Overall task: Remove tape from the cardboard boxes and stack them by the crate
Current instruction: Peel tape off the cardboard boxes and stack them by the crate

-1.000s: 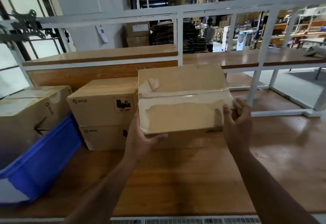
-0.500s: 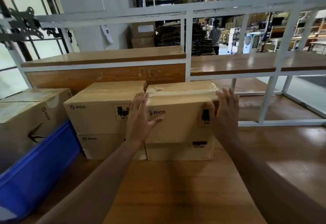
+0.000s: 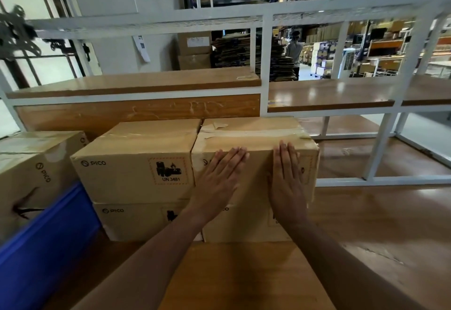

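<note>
- The wooden desk is carrying two stacks of cardboard boxes just right of the blue crate.
- The top right box is sitting on a lower box, touching the left stack; tape is showing along its top.
- The left hand and right hand are pressing flat against its near face, fingers straight, grip open.

Both bare forearms reach forward from the lower edge, converging toward centre; left hand flat, palm forward, fingers straight and close together, angled up and to the right; right hand flat likewise, fingers straight, pointing up; hands side by side, apart, neither curled round anything.
</note>
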Tool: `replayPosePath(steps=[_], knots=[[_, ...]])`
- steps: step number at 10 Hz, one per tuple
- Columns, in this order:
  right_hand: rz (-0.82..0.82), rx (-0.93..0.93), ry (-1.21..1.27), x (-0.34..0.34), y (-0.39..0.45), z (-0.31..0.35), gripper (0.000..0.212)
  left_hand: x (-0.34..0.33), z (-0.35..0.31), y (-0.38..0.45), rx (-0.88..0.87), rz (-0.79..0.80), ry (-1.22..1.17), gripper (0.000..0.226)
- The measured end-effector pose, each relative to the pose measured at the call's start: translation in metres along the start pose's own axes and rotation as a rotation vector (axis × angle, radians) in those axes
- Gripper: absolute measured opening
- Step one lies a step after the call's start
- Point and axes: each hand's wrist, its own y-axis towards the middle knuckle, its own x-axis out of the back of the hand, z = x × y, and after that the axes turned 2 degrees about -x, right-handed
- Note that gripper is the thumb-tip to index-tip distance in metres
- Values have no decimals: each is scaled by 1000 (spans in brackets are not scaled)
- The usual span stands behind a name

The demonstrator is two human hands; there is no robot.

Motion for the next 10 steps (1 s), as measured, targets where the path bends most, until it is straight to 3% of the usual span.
replayPosePath(steps=[3,5,8,9,10], knots=[[-4,-8,8,-10,6,-1,67,-10,12,2,-31,-24,4,87],[32,-37,-64,-5,6,5,64,-1,9,0,-11,42,-36,88],[208,-174,-146,11,7,38,77,19,7,-20,47,109,-132,93],[267,-138,-81,20,4,60,74,38,10,-38,98,32,-179,90],[222,-126,-12,31,-2,96,70,62,22,-60,158,-38,-184,86]])
